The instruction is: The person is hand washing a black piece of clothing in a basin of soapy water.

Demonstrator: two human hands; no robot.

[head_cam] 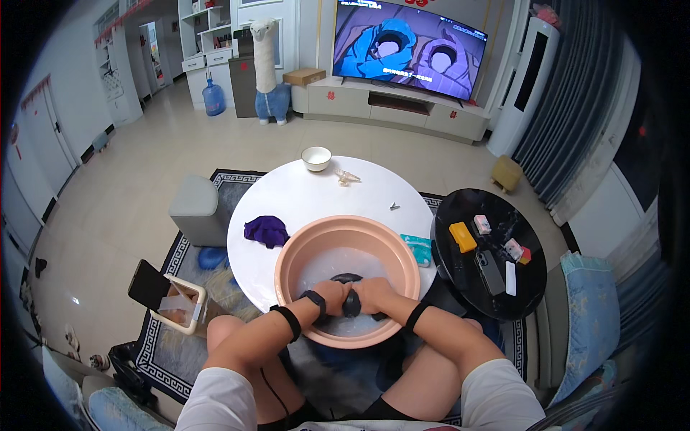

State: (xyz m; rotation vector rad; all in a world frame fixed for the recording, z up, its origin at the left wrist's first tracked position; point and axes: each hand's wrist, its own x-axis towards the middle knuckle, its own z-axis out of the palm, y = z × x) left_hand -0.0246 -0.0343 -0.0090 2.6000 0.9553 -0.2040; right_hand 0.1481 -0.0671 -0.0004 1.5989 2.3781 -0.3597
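Observation:
A large peach plastic basin stands at the near edge of a round white table, partly over its rim. Cloudy, sudsy water covers its bottom. Dark wet cloth is bunched between my two hands, which meet low in the basin. My left hand, with a black watch on the wrist, grips the cloth from the left. From the right, my right hand holds it too. Part of the cloth lies under water and behind my fingers. Purple cloth lies crumpled left of the basin, and a teal packet at its right.
A white bowl and a shell-like ornament stand at the table's far side. On the black side table lie a phone, a yellow item and small boxes. An open-lidded bin and a grey stool stand left.

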